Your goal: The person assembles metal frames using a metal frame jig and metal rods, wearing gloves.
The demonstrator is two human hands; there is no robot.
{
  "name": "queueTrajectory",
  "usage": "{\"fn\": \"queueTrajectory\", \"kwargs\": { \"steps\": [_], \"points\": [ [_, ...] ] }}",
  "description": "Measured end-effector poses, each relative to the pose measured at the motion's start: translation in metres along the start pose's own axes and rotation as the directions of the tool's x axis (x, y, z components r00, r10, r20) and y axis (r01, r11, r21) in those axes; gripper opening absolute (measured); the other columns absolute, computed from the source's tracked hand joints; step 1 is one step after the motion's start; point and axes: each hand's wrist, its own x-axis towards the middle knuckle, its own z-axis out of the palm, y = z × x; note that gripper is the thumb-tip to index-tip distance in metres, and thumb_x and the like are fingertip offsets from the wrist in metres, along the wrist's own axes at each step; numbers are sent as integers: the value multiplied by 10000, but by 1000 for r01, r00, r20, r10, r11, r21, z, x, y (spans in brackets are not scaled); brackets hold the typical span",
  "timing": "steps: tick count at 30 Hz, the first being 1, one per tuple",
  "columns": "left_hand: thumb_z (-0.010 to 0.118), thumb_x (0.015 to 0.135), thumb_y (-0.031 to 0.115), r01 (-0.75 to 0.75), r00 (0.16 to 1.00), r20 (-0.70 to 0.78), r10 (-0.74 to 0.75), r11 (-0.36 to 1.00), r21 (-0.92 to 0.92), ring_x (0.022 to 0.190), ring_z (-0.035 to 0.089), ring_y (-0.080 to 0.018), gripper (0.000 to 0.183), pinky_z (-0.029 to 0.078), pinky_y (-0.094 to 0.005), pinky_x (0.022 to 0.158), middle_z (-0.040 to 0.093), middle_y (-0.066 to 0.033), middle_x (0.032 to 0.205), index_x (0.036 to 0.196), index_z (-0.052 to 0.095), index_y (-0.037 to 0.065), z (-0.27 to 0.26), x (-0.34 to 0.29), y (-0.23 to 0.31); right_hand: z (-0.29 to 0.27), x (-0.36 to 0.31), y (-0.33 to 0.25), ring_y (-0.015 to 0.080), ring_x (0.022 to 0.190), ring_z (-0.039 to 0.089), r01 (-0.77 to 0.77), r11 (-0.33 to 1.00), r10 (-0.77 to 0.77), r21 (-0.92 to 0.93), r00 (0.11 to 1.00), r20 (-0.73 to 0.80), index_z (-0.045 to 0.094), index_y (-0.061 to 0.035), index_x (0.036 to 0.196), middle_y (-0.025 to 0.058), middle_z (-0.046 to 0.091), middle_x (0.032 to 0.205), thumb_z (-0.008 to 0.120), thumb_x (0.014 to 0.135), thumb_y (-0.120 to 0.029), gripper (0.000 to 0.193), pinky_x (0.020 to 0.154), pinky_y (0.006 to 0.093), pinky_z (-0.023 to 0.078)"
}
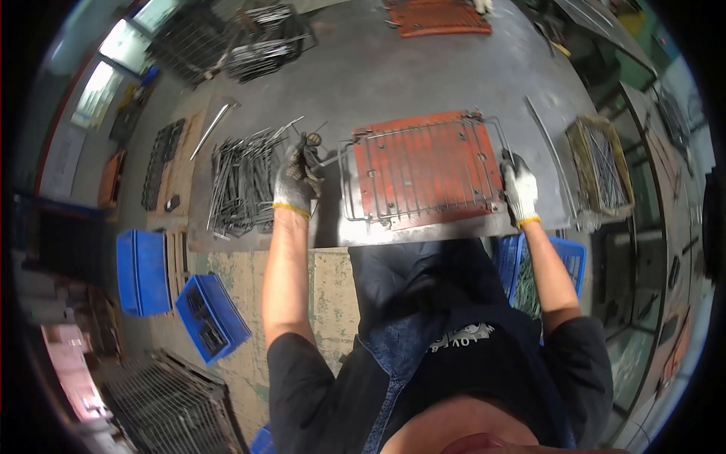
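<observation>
My left hand (297, 178), in a white work glove with dark fingers, is closed beside a pile of metal rods (246, 178). Something dark with a small round end is at its fingers; I cannot make out what it is. In front of me lies a red metal jig plate (423, 168). A wire grid (412, 198) of thin parallel rods rests over the plate. My right hand (520, 188), gloved too, is closed at the plate's right side on a bent metal rod (499, 130) that reaches out from the plate's far right corner.
A second red jig plate (439, 17) and a stack of wire parts (268, 45) lie at the table's far side. At the right stands a box of rods (603, 166). Blue crates (144, 272) sit on the floor at left, and another blue crate (569, 261) below the table's right edge.
</observation>
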Motion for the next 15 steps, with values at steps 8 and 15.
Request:
{"fn": "queueTrajectory", "kwargs": {
  "steps": [8,15],
  "points": [
    [595,924,147,-97,989,133,64,960,263,684,625,-167,200,529,-289,581,622,-104,929,1038,575,-17,147,-52,-114,-50,-13,-53,315,761,660,235,971,-239,48,933,268,475,-132,1330,151,646,1063,612,854,-290,520,663,400,519],
    [587,929,153,48,984,158,-82,977,206,620,597,-147,188,504,-265,526,628,-96,795,951,594,-33,156,-7,-188,-41,-48,-74,171,910,628,-460,380,-44,803,858,512,507,19,1279,119,636,1074,561,924,-273,463,822,281,479]
  ]
}}
